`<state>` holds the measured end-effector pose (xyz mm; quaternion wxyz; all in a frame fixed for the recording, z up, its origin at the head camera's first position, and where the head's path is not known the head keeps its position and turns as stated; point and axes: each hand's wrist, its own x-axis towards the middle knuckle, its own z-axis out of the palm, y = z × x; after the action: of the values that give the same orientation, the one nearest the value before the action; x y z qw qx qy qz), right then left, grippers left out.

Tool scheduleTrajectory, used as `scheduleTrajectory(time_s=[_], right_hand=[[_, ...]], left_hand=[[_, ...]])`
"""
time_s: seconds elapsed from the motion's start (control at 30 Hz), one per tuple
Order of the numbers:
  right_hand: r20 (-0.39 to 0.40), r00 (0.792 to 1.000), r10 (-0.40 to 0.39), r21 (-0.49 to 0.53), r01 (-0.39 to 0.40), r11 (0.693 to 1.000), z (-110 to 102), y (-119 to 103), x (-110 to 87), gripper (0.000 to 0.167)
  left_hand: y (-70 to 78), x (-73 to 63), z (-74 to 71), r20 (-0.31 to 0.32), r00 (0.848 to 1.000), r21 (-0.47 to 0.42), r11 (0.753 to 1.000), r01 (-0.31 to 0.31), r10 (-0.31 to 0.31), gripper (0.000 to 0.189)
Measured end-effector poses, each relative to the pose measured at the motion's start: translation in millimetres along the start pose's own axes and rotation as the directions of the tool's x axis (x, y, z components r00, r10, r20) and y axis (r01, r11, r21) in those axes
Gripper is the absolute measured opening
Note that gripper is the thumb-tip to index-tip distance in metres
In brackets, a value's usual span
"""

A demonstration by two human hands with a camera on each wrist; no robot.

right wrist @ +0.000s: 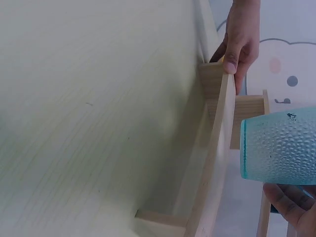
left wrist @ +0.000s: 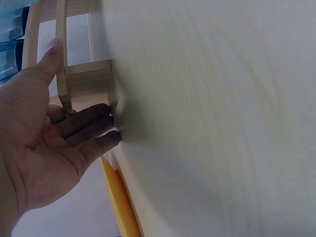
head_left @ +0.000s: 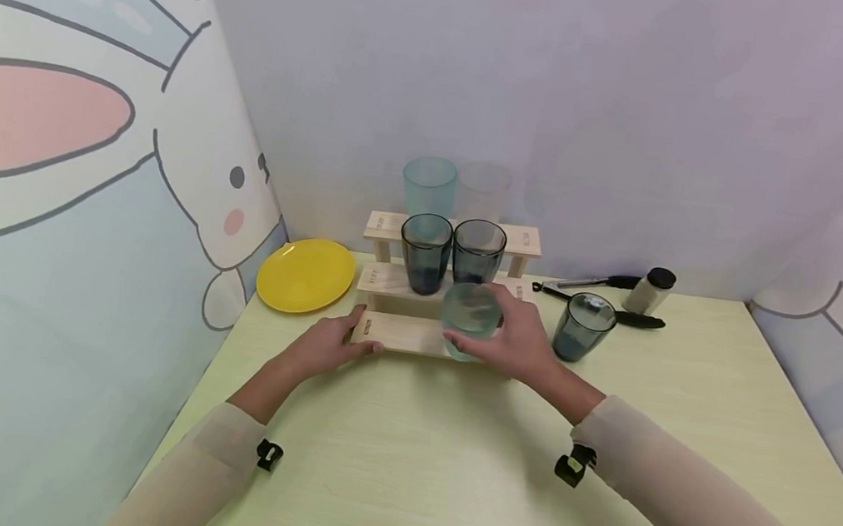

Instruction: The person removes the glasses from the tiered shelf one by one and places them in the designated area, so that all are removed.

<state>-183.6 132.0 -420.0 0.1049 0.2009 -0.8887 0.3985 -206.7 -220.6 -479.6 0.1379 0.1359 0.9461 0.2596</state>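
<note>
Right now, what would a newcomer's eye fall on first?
The bright yellow plate left of the wooden rack probably draws the eye first. Then the pale blue-green textured glass in the right hand, near the lowest step. Two dark glasses stand side by side on the middle step.

The head view is bright under soft, diffuse light, with a lilac cast on the back wall [head_left: 629, 131], a greenish tint on the worktop [head_left: 389, 461] towards its left edge, small highlights on the yellow plate [head_left: 306, 276] at the back left corner, and so little contrast that the rear clear tumbler [head_left: 494, 187] nearly melts into the wall. Faint, soft-edged shadows fall in front of the wooden rack [head_left: 408, 334]. Both wrist views are dimmer and cooler, with smeared worktop grain, and the right one bows the front board [right wrist: 222, 133] of the rack.
</note>
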Motion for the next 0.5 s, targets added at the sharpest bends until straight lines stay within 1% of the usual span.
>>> scheduleTrajectory(time_s=[0.23, 0.5], right_hand=[[-0.001, 1.000, 0.002, -0.002, -0.002, 1.000, -18.0, 13.8, -13.1, 0.073], [-0.028, 0.999, 0.015, -0.058, -0.016, 0.998, -38.4, 28.8, -26.0, 0.077]], left_hand=[[0.7, -1.1, -1.2, 0.001, 1.000, -0.006, 1.000, 0.001, -0.001, 0.111], [2.0, -1.3, -1.8, 0.005, 1.000, -0.006, 1.000, 0.009, -0.009, 0.112]])
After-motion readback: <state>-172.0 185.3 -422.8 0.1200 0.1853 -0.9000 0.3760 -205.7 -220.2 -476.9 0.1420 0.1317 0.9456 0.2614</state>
